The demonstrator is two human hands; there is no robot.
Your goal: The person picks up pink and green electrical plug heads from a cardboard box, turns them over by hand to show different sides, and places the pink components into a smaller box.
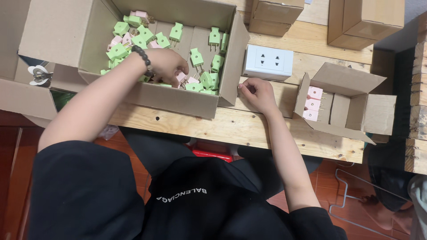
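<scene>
We see our left hand (167, 66) reaching down into a large open cardboard box (147, 95), a dark bead bracelet (143, 59) around its wrist. The fingers are curled down among a heap of small plugs (195, 58) — most of them pale green, a few pink — and they seem to close on a pink plug (181, 78) at the front of the heap, though we cannot tell for certain that it is gripped. More green plugs lie scattered across the floor of the box, their metal prongs pointing various ways.

Our right hand (258, 93) rests on the wooden table (249, 126) just outside the right wall of the large box. Its fingers are curled inward in a loose fist; whether anything sits inside them we cannot tell.

Just beyond the right hand a white socket block (268, 62) lies flat on the table. To its right stands a small open carton (347, 100), tipped on its side with its flaps spread — pink plugs (313, 103) are stacked in a column along its left inner wall. More closed cardboard cartons (364, 20) sit at the far edge of the table.
</scene>
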